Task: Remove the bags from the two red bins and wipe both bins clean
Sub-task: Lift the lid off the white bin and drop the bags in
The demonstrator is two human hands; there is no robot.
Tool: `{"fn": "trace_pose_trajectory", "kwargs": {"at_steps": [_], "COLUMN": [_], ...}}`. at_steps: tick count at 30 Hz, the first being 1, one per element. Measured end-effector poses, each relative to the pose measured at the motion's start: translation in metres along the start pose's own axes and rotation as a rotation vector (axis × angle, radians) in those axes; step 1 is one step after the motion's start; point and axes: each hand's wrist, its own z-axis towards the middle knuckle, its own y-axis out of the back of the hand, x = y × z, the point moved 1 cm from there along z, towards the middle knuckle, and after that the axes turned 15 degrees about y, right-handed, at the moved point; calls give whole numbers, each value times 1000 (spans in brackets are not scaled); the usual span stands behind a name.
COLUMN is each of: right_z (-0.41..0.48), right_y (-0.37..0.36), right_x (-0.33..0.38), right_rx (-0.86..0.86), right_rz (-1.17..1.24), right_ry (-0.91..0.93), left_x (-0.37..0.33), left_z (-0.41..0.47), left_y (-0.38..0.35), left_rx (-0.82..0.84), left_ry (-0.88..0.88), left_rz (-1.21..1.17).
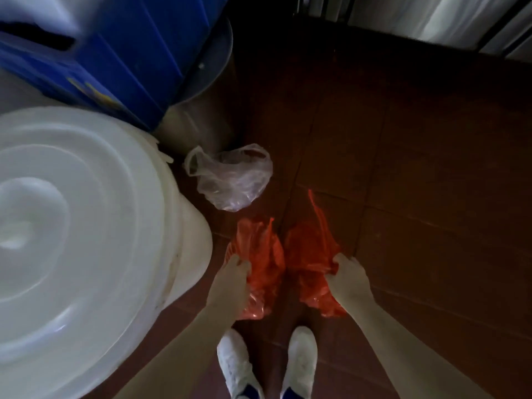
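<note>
1. Red bag point(260, 260) on the left is pinched at its edge by the left hand point(231, 279), fingers closed on the plastic; it hangs over the floor in front of the shoes.
2. A second red bag point(309, 263) is bunched in the right hand point(347, 276), likewise closed on it. The two bags hang side by side, near touching.
3. Whether these are two separate bags or one torn piece is hard to make out; no red bins are in view.
4. One crumpled clear plastic bag point(230, 175) lies on the floor beyond them.
5. Two white shoes point(300, 361) stand on dark red-brown floor tiles point(417, 182), dimly lit.
6. One large white lidded tub point(77, 226), cut off at the left edge, sits beside one blurred blue crate point(115, 59).
</note>
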Motion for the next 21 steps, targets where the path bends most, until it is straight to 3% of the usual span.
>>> {"fn": "trace_pose_trajectory", "kwargs": {"at_steps": [7,10,14,18,21], "right_z": [62,47,14,-12,-28], "right_y": [-88,-96,-76,-35,-1], "right_x": [-39,-28,11,65,116], "right_rx": [12,69,103,39,-4], "right_rz": [24,-10,-25,12,34], "right_ry": [-90,12,143,293,458], "left_x": [26,27,18,6,4], "left_z": [63,52,16,-19,-51], "left_y": [-83,-83,-51,12,63], "left_rx": [98,194,190,79,-53], "left_ry": [42,66,57,129,82], "left_rz": [17,-33,-160,-391,-508]}}
